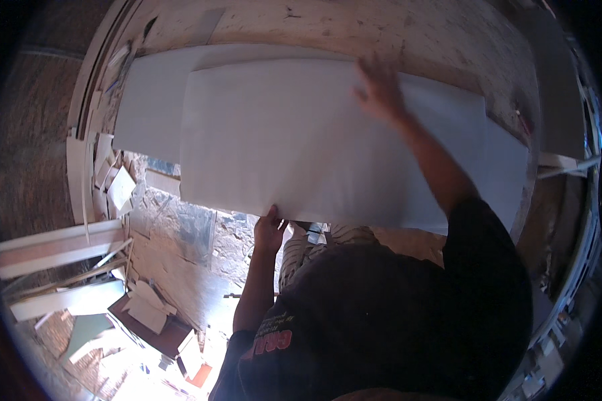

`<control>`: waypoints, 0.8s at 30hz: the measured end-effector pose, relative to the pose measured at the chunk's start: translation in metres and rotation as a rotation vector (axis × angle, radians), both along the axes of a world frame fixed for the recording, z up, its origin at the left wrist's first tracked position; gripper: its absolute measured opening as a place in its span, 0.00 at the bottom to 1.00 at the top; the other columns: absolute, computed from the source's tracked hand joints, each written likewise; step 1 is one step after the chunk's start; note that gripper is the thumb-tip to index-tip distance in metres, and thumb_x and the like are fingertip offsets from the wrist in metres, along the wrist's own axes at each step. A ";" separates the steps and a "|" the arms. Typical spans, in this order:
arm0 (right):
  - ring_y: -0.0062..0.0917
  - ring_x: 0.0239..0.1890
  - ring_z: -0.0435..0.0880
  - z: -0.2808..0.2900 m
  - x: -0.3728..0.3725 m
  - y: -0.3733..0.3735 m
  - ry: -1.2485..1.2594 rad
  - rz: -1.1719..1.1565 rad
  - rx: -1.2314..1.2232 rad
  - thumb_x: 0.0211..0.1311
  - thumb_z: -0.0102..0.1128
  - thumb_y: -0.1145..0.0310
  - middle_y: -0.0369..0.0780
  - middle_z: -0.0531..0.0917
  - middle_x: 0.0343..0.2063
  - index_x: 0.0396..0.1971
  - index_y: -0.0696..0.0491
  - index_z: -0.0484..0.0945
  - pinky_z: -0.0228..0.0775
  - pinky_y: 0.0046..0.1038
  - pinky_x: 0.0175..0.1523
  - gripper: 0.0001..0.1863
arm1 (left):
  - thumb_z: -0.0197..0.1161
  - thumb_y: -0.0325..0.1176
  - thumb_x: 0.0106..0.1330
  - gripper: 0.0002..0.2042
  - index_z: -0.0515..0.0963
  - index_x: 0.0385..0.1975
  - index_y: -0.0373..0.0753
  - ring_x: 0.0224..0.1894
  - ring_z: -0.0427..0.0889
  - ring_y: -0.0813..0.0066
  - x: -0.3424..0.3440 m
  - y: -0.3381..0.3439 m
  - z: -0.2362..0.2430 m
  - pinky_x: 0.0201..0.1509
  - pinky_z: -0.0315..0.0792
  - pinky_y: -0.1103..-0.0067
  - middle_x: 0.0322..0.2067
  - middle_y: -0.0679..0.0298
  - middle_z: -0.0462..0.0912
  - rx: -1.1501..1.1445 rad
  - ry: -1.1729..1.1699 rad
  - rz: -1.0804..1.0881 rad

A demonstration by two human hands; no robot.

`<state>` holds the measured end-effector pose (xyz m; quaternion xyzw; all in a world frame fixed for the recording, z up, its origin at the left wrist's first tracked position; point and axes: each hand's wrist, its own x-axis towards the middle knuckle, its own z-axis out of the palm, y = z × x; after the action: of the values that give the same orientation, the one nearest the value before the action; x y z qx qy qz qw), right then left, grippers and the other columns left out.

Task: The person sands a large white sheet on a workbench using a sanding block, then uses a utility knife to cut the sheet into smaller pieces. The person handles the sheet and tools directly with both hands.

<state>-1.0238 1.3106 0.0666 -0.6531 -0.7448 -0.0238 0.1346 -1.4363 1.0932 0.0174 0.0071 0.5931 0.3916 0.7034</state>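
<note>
A large white sheet or panel (261, 134) lies in front of me, its surface smooth and pale. Beneath it is a second white sheet (150, 90), which shows past it at the left and the right. At the near edge of the upper sheet is my left hand (269, 232), thumb on top and the other fingers partly hidden; it grips that edge. My right hand (381, 90) reaches over the far edge with its fingers spread, slightly blurred, holding nothing. Whether it touches the sheet I cannot tell.
Behind the sheets runs a worn wooden surface (448, 40). Pale boards (60, 247) lie at the left, above an open box (155, 331) with scraps in it. Scraps (122, 190) lie beside the sheets' left end. Long strips (575, 267) line the right side.
</note>
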 end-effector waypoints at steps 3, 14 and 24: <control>0.47 0.80 0.45 -0.036 -0.067 -0.119 0.308 0.234 -0.131 0.62 0.67 0.55 0.44 0.54 0.77 0.77 0.52 0.50 0.35 0.61 0.77 0.48 | 0.59 0.38 0.76 0.14 0.75 0.53 0.36 0.51 0.81 0.68 0.002 0.004 0.005 0.58 0.75 0.65 0.46 0.62 0.82 0.025 0.042 -0.060; 0.44 0.80 0.46 -0.031 -0.161 -0.163 0.223 0.110 -0.372 0.68 0.56 0.45 0.43 0.55 0.76 0.74 0.54 0.58 0.37 0.59 0.77 0.42 | 0.60 0.40 0.75 0.15 0.77 0.54 0.39 0.54 0.79 0.67 -0.025 0.040 -0.014 0.62 0.71 0.63 0.51 0.62 0.81 -0.092 0.141 -0.207; 0.42 0.79 0.50 -0.072 -0.028 0.012 -0.077 -0.199 -0.132 0.71 0.43 0.35 0.44 0.56 0.76 0.75 0.52 0.57 0.41 0.55 0.77 0.43 | 0.67 0.40 0.71 0.14 0.77 0.46 0.37 0.46 0.82 0.68 -0.031 0.042 0.000 0.51 0.72 0.68 0.41 0.63 0.83 -0.137 0.168 -0.218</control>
<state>-1.0515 1.3227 -0.0055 -0.7298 -0.6809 -0.0131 0.0595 -1.4673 1.1349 0.0177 0.0564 0.6710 0.2693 0.6885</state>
